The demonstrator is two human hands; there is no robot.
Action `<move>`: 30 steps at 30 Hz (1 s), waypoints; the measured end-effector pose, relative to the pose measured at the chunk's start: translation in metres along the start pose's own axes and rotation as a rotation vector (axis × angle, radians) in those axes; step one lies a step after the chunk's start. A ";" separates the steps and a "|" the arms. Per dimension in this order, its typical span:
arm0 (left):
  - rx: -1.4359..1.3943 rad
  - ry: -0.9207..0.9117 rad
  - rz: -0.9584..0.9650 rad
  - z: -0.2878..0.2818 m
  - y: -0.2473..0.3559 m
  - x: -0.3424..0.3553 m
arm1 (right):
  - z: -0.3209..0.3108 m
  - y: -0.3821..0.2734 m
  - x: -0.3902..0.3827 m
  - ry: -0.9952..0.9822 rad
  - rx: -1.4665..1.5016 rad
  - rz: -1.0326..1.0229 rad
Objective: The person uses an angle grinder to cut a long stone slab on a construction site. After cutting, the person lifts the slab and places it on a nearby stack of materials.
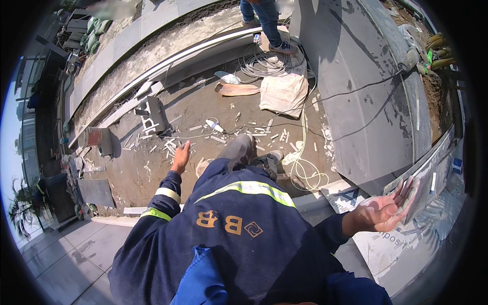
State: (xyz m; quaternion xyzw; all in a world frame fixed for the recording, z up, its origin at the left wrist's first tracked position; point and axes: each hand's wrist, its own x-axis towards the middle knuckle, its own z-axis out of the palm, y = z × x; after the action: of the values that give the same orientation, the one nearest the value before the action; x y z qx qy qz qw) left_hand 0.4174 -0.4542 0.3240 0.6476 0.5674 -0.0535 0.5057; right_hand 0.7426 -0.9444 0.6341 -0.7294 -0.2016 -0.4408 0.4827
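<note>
My left hand (181, 157) is held out over the muddy ground, its finger and thumb tips apart and nothing visible in it. Below it lie short white strips (171, 147) scattered on the mud. On the other side, my right hand (390, 207) has its palm up and its fingers stretched out. It is beside a thin grey panel (429, 189), whose contact with the fingertips I cannot make out. Beneath that hand lie white printed sheets (378, 250). A small white marker-like stick (433, 182) shows against the panel.
A coiled cable (272, 63) and a pale sack (284, 94) lie ahead, near a person's legs (267, 23). A large grey slab (366, 91) stands at right with a power tool (408, 60). At left are a bucket (94, 137) and a hollow block (151, 116).
</note>
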 end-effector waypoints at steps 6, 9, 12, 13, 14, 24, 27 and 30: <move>-0.629 -0.477 0.065 0.123 0.192 -0.026 | 0.150 -0.028 -0.065 -0.365 0.500 0.356; -0.927 -0.816 0.026 0.194 0.276 -0.066 | 0.246 -0.022 -0.141 -0.868 0.515 0.233; -0.943 -0.887 -0.070 0.183 0.292 -0.056 | 0.288 0.041 -0.192 -1.267 0.138 0.385; -0.915 -0.936 -0.148 0.167 0.288 -0.037 | 0.290 0.066 -0.206 -1.280 0.064 0.509; -0.729 -0.898 -0.011 0.148 0.279 -0.011 | 0.284 0.088 -0.223 -1.286 -0.019 0.679; 0.567 -0.199 0.686 -0.095 0.184 0.294 | 0.139 0.100 -0.340 -1.010 -0.706 1.328; 0.499 -0.106 0.803 -0.144 0.217 0.333 | 0.197 0.073 -0.358 -1.143 -0.568 1.077; 0.399 -0.035 0.796 -0.164 0.260 0.362 | 0.291 0.069 -0.350 -1.089 -0.608 1.094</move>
State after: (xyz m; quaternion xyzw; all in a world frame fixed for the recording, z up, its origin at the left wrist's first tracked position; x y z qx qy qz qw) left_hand 0.6666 -0.0498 0.3244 0.8996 0.2441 0.0258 0.3613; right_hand 0.7373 -0.6733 0.2621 -0.9344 0.1043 0.2359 0.2457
